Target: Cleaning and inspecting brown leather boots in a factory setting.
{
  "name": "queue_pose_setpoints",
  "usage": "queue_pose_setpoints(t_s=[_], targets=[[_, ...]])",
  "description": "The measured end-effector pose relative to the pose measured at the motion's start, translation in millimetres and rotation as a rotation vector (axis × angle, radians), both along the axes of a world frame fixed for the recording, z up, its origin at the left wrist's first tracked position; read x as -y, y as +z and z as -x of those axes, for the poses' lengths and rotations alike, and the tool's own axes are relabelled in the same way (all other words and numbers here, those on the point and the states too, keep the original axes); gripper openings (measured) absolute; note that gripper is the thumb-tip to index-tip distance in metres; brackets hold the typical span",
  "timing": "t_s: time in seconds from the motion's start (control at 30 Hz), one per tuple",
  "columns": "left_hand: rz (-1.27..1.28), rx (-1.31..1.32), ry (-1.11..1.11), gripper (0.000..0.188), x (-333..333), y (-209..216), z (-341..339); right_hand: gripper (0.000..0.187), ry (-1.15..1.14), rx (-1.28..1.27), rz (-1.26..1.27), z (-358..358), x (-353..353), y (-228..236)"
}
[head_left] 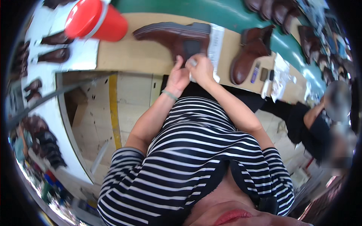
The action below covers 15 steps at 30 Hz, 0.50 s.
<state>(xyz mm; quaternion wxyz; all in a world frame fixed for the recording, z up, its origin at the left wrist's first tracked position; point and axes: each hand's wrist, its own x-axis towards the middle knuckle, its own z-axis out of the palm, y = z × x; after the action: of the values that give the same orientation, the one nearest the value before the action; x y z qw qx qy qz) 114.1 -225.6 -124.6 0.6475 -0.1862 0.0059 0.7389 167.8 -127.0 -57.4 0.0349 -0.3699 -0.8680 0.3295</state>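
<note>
A brown leather ankle boot (171, 39) with a dark elastic side panel lies on its side on the table, toe to the left. Just below its shaft, my two hands meet close to my body. My left hand (178, 78) is palm up, a finger or thumb sticking up and apart from the rest. Close beside it, my right hand (201, 71) has its fingers curled in a pinch; a small pale bit shows at the fingertips, too small to name. A white printed strip (216, 45) runs along the boot's top edge. Some white material shows beneath my hands.
A second brown boot (250, 54) lies to the right, beside a purple tube (255, 73), a dark small block (264, 74) and crumpled white paper (279, 73). A red bucket (98, 20) stands at the left. More shoes fill both sides; another person (320, 120) is at right.
</note>
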Motion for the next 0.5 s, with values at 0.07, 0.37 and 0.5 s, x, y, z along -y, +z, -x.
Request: queue_pose_setpoints(t_s=[0.07, 0.37, 0.5], targets=[[0.169, -0.110, 0.240, 0.044, -2, 11, -3, 0.031, 0.087, 0.036, 0.423, -36, -17, 12], [0.199, 0.081, 0.263, 0.035, 0, 25, 4, 0.010, -0.740, -0.089, -0.065, -257, -196, 15], [0.245, 0.054, 0.328, 0.035, 10, 20, 3, 0.030, -0.572, 0.269, -0.357, -224, -192, 1]])
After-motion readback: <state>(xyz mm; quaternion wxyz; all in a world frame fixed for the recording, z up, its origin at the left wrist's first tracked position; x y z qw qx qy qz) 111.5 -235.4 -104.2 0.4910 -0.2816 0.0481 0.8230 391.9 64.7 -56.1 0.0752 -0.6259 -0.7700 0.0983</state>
